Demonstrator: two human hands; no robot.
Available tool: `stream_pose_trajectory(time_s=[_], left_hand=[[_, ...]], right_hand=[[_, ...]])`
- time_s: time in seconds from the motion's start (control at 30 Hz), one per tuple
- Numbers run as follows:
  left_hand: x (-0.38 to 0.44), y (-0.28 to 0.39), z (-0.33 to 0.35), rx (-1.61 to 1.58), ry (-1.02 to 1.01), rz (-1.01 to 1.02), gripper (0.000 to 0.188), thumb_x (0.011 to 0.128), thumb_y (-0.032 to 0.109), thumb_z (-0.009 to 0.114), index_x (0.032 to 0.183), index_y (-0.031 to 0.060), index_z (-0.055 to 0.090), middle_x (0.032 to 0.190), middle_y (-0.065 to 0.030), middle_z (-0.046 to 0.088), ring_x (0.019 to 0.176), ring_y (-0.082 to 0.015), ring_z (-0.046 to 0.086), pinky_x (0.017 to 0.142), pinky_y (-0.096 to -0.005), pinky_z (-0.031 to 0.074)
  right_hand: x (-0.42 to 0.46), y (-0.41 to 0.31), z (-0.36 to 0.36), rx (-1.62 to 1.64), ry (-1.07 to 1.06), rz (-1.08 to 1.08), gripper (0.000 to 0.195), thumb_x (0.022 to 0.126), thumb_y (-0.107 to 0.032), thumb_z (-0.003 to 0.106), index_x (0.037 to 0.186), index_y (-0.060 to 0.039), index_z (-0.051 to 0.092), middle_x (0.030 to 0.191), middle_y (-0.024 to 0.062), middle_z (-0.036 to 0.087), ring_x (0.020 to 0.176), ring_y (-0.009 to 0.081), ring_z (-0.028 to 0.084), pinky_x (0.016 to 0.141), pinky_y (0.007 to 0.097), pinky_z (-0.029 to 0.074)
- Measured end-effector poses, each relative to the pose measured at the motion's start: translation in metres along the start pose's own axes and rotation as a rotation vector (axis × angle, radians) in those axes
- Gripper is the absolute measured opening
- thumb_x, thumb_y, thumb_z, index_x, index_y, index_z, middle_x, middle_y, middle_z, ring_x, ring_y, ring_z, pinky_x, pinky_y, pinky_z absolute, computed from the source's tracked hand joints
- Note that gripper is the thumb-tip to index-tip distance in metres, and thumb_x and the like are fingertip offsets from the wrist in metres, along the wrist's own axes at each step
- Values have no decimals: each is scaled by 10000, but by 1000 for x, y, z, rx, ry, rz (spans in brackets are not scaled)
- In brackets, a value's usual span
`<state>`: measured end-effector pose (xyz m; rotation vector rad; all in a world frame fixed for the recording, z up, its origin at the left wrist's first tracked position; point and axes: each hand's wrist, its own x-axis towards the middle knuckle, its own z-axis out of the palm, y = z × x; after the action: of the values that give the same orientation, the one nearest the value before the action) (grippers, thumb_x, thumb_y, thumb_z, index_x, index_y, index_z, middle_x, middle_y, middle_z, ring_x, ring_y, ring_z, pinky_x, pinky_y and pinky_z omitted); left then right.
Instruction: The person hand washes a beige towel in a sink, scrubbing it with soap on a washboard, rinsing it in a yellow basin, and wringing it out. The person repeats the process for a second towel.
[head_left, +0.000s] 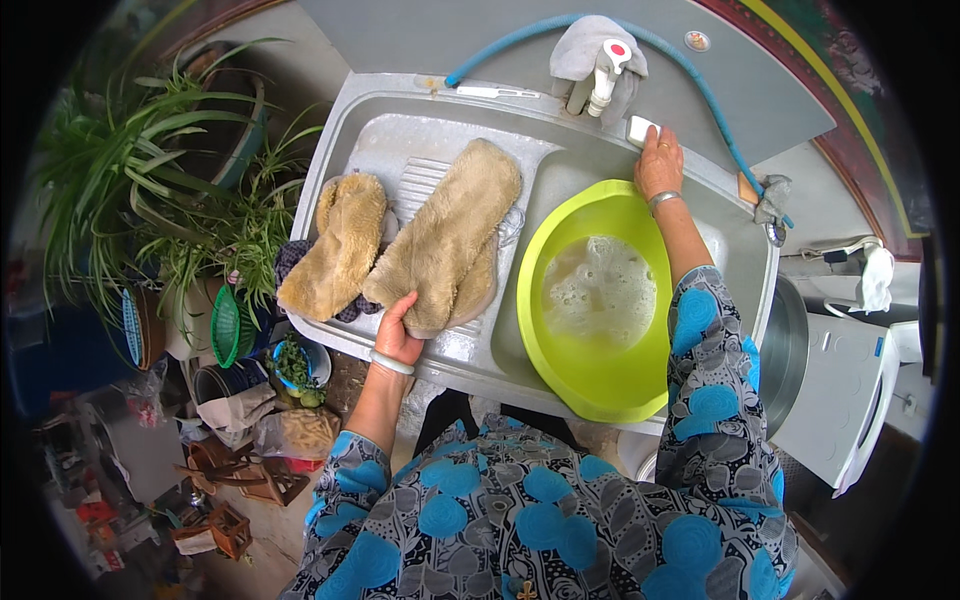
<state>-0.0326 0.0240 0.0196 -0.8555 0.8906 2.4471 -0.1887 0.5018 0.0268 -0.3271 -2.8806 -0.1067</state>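
Observation:
A large tan fleecy cloth piece (450, 232) lies on the ribbed drainboard, and my left hand (399, 334) grips its lower edge, thumb on top. Left of it, a second fleecy piece (341, 244) rests over a dark patterned cloth (294, 261) at the sink's rim. My right hand (660, 161) reaches over the basin to the back ledge, its fingertips on a white block (640, 131), perhaps soap; whether they grip it I cannot tell. Below that arm, a lime-green plastic basin (536, 330) holds cloudy, sudsy water inside the metal sink (510, 352).
Behind the sink stands a faucet (602, 79) with a grey cloth around it. A blue hose (517, 34) arches along the back, and a white-handled tool (499, 92) lies on the ledge. Potted spider plants (172, 150) crowd the left; a large metal basin (787, 345) is at the right.

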Motion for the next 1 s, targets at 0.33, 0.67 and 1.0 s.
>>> stream_pose_trajectory(time_s=[0.33, 0.67, 1.0], left_hand=[[9, -14, 18, 420, 49, 154, 540, 861, 32, 680, 1360, 2, 477, 1257, -115, 618, 1130, -244, 620, 961, -384, 524], [22, -5, 28, 348, 182, 279, 463, 850, -60, 575, 1309, -64, 511, 1232, -128, 618, 1095, -249, 614, 943, -347, 508], [27, 23, -7, 586, 141, 380, 456, 859, -39, 567, 1313, -46, 523, 1240, -116, 619, 1084, -236, 617, 931, -341, 507]], right_hand=[[26, 0, 1, -2, -86, -152, 526, 879, -59, 548, 1388, -96, 425, 1126, 184, 585, 1062, 360, 592, 865, 481, 504], [-153, -271, -60, 877, -309, -313, 547, 900, -355, 661, 1391, -199, 477, 1132, 163, 552, 1051, 344, 577, 910, 427, 475], [-51, -266, 36, 286, 24, -203, 374, 947, -367, 567, 1269, -176, 570, 1133, 151, 611, 1047, 306, 539, 886, 454, 423]])
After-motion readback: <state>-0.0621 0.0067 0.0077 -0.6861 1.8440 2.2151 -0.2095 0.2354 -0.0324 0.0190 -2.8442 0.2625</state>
